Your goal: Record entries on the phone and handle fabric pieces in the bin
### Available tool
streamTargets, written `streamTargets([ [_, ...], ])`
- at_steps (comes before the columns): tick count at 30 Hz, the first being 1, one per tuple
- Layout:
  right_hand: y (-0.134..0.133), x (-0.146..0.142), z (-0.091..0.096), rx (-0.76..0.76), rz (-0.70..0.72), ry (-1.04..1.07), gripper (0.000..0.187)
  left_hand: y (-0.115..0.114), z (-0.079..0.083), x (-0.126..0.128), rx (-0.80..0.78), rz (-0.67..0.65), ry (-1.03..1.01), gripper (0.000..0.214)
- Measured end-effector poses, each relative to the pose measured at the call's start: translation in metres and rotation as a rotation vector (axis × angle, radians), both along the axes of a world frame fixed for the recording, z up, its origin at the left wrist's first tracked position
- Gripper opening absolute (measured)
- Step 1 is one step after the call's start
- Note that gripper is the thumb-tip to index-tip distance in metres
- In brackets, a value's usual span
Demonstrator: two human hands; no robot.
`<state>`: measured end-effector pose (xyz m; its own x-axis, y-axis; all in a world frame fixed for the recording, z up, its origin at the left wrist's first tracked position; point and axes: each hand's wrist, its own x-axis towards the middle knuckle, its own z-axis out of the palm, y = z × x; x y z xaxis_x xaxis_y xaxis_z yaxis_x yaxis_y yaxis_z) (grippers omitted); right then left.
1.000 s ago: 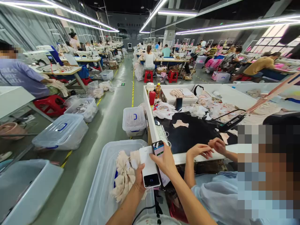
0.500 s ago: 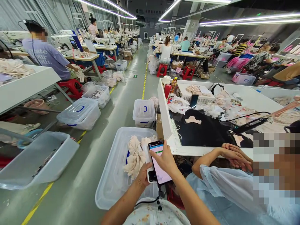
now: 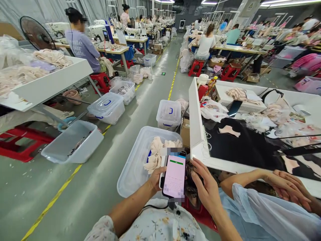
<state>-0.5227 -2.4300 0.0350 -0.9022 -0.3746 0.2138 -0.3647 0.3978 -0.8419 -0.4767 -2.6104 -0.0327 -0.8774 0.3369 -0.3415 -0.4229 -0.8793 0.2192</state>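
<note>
In the head view, my left hand (image 3: 157,178) is closed around a smartphone (image 3: 174,177) whose lit screen shows a pale pink page with a green bar. Part of a white object, seemingly a second device, shows behind the phone's left edge. My right hand (image 3: 204,182) is off to the right of the phone, fingers apart, with nothing in it. Beyond the phone, cream fabric pieces (image 3: 154,155) lie on a translucent plastic bin lid (image 3: 132,167).
A white-edged worktable (image 3: 197,134) with a black surface, fabric cutouts and plastic bags stands at right. Beside me a co-worker in a light blue sleeve (image 3: 253,201) rests crossed hands at its edge. Lidded bins (image 3: 168,113) and an open bin (image 3: 75,140) stand along the aisle.
My right hand has moved off the phone screen to the right and opened. My left hand still holds the phone. The camera view has turned left and tilted down.
</note>
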Motion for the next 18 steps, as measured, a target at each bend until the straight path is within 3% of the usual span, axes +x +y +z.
streamTargets([
  [3,0.009,0.022,0.000,0.104,0.129,0.354,0.030,-0.004,0.002,-0.004,-0.003,-0.058,0.037,0.049],
  [8,0.001,0.050,-0.012,0.132,0.347,0.625,0.033,-0.007,-0.001,-0.009,-0.023,-0.041,0.101,0.058],
  [18,-0.012,0.057,-0.011,0.185,0.268,0.668,0.035,-0.004,0.012,-0.005,-0.023,-0.047,0.151,0.065],
])
